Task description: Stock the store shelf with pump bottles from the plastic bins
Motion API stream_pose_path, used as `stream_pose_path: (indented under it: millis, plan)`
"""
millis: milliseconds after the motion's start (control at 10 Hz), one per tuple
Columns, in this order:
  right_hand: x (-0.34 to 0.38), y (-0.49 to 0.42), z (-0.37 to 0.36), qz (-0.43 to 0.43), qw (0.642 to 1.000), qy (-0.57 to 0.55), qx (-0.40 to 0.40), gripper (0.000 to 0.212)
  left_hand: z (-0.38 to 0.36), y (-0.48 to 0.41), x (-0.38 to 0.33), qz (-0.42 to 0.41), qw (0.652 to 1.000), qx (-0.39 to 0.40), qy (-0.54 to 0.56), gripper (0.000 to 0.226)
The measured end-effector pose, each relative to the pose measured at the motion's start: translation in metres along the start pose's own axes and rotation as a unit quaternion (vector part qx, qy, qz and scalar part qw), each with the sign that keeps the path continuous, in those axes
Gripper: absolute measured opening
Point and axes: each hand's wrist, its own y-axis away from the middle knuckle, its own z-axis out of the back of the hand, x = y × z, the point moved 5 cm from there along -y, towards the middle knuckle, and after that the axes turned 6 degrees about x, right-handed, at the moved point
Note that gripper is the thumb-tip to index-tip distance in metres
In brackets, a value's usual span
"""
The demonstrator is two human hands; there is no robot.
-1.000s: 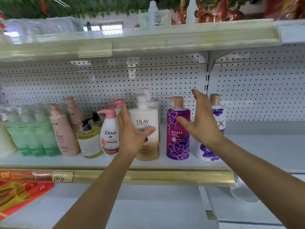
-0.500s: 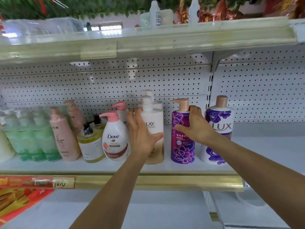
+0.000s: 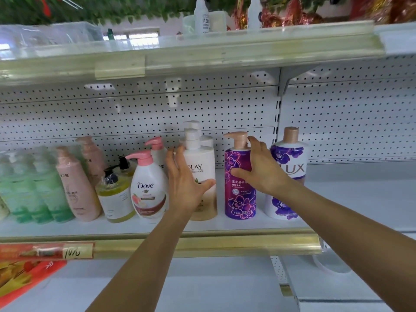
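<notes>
The shelf (image 3: 202,243) already carries a row of pump bottles: green ones at the far left, pink ones, a yellow one, a Dove bottle (image 3: 148,190), an Olay bottle (image 3: 202,158), a purple bottle (image 3: 239,199) and a Lux bottle (image 3: 290,158), all upright. The left hand (image 3: 186,183) lies against the Olay bottle, fingers straight and spread along its left side and thumb across the front, so its grip is apart. The right hand (image 3: 262,170) wraps the purple bottle's shoulder, thumb on the label and fingers curled round the far side. This looks like straightening placed stock. To the right of the Lux bottle the shelf is bare, so more stocking seems to be left. No bin shows near the hands.
</notes>
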Motion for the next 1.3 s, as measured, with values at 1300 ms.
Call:
stream_pose_path:
  millis: [1300]
  plan:
    - [-0.136,0.109,-0.025,-0.21,0.974,-0.069,0.049,0.058,-0.092,0.097,-0.03,0.095,0.975,0.197,-0.025,0.085]
